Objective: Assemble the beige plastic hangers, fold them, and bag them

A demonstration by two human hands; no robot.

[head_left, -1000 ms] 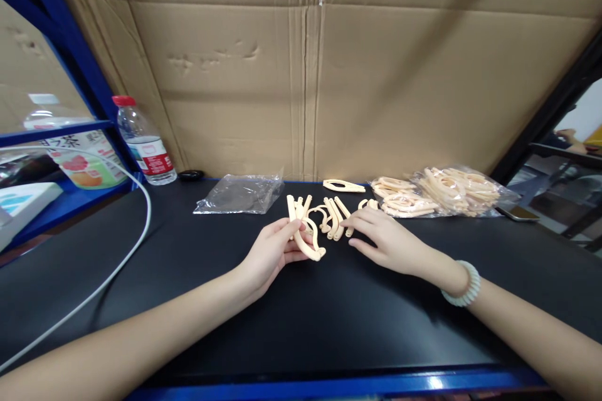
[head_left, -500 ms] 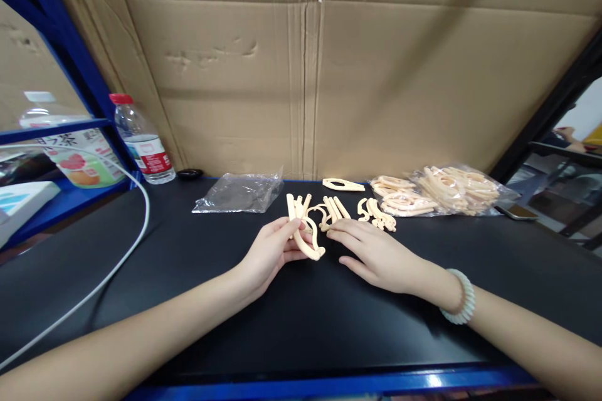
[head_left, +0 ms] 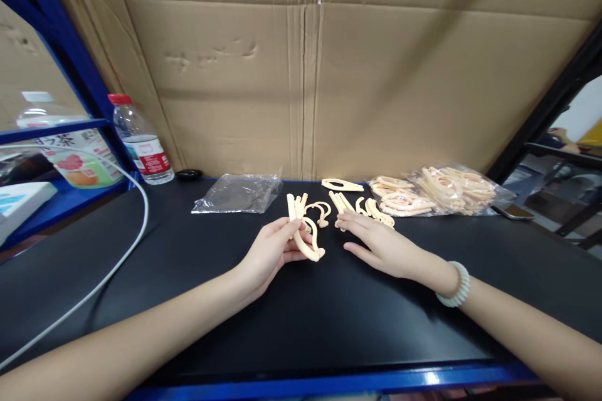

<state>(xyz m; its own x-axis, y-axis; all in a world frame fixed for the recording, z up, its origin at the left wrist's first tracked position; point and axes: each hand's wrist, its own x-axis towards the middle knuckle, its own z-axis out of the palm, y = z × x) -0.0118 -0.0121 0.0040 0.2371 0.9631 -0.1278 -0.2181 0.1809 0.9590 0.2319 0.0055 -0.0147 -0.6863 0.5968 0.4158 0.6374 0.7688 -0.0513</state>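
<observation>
My left hand (head_left: 270, 244) is closed around a curved cream-coloured piece (head_left: 306, 245), pinched between thumb and fingers above the black tabletop. Straight cream pieces (head_left: 297, 202) stand out just behind those fingers; whether they are held as well is unclear. My right hand (head_left: 376, 239) lies palm down with fingers stretched, its fingertips touching the near ends of several slim straight pieces (head_left: 336, 200). Between the two hands rests a thin, curved hooked piece (head_left: 322, 216). Right of the straight pieces lie small S-shaped pieces (head_left: 374, 210), partly hidden by my right hand.
Behind, a long piece with an oval opening (head_left: 342, 185) lies near the cardboard wall (head_left: 226, 94). Clear bags of similar pieces (head_left: 456, 189) sit at right beside a phone (head_left: 512, 212). At left are an empty plastic bag (head_left: 239, 193), a bottle (head_left: 147, 150) and a white cable (head_left: 126, 250).
My right hand has slid slightly right and away from me, and the straight pieces under its fingertips have shifted right, apart from the curved hooked piece. My left hand holds still.
</observation>
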